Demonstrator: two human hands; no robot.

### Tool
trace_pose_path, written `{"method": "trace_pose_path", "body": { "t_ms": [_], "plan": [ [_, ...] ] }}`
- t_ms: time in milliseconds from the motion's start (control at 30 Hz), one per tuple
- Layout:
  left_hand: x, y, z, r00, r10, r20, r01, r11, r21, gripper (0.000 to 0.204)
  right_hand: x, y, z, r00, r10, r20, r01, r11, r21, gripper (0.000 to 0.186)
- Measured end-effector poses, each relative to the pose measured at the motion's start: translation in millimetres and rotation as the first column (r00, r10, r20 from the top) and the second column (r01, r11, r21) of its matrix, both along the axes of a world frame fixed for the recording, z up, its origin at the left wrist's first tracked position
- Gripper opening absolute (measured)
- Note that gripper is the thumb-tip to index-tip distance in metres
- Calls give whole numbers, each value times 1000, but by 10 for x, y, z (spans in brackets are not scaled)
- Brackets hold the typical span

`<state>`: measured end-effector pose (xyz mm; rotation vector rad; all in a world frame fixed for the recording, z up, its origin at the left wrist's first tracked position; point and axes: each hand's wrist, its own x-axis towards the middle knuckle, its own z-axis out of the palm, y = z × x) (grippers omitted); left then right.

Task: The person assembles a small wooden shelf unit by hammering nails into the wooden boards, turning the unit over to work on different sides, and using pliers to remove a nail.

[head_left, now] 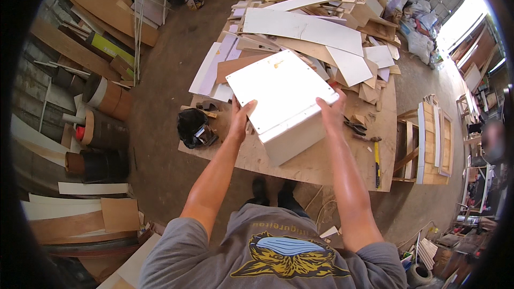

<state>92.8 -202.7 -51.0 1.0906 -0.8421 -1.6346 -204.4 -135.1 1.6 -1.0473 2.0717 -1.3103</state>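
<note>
Between my hands is a white box [284, 88] with a flat top panel, small dark screw holes or heads near its corners, and a plain front side. My left hand [240, 116] grips its left edge, thumb on the top. At the right edge my right hand [332, 109] holds it the same way, its thumb over the rim and the other fingers mostly hidden. The box is tilted and turned, over the front part of the wooden worktable [249, 150]. Whether its underside touches the tabletop cannot be seen.
Wood offcuts and white boards [305, 29] are heaped across the table's far side. A black plastic bag [194, 127] lies at left; pliers [353, 126] and a yellow-handled hammer [377, 160] lie at right. A wooden frame [433, 142] stands beyond the table's right edge.
</note>
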Motion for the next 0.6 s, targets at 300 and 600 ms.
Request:
{"method": "trace_pose_path", "body": {
  "t_ms": [300, 600],
  "plan": [
    [170, 126, -89, 935, 334, 116, -313, 935, -169, 79, -371, 1057, -210, 949, 77, 306, -15, 980, -201, 72],
    [258, 123, 567, 992, -52, 115, 88, 939, -333, 58, -288, 1614, -264, 886, -51, 460, 167, 962, -215, 89]
  ]
}}
